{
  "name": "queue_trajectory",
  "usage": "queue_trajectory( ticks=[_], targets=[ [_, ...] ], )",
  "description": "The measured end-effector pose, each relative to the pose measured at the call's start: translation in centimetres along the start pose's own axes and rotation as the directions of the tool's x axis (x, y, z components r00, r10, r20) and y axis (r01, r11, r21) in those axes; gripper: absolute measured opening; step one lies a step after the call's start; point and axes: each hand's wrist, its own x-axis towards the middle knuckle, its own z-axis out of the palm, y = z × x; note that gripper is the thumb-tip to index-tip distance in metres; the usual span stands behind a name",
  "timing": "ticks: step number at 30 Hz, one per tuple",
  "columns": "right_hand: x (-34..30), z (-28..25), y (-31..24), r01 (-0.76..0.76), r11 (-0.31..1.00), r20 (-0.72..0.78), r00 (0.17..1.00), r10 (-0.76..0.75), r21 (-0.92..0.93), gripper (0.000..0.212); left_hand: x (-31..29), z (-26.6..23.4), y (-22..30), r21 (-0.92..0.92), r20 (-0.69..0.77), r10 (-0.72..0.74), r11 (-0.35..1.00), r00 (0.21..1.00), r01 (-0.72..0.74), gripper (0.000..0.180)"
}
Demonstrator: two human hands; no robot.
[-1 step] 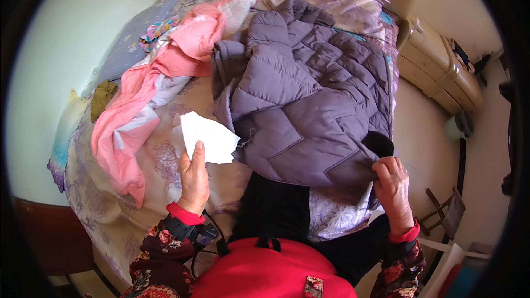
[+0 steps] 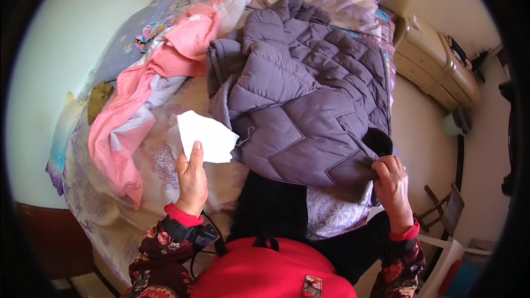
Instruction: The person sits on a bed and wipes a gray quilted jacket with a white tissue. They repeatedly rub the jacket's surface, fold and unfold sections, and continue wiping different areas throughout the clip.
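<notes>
In my left hand is a flat white sheet with uneven edges, paper or thin cloth, I cannot tell which. The thumb lies on its face and the fingers are behind it. A grey-purple quilted padded jacket spreads over the bed in front of me, its near part by my lap. Its lower right edge is pinched by my right hand, beside a dark opening in the cloth. A small metal-looking pull shows at the jacket's left edge, next to the white sheet.
Pink and white clothing lies rumpled along the left of the bed, near an olive cloth. At the far right stand a beige cabinet and a small bin. A folding stool is on the floor at right.
The whole view has shifted very slightly. Both hands keep their holds, and the jacket lies as before.
</notes>
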Motion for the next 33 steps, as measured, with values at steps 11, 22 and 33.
queue_trajectory(
  ticks=[11,22,33],
  targets=[
    [-8.4,11.7,-0.4,-0.188,0.977,0.234,0.959,0.159,0.104,0.034,1.4,7.7,2.6,0.330,0.353,0.408,0.788,0.842,-0.520,0.030],
    [-9.1,11.7,-1.4,-0.236,0.950,0.197,0.961,0.196,0.203,0.038,-3.0,11.3,-4.7,0.288,0.952,0.017,0.295,0.306,-0.911,0.040],
    [-9.9,13.2,-0.9,-0.259,0.929,0.140,0.963,0.229,0.265,0.037,-3.1,8.4,-3.0,0.131,0.990,-0.079,0.175,0.119,-0.976,0.046]
  ],
)
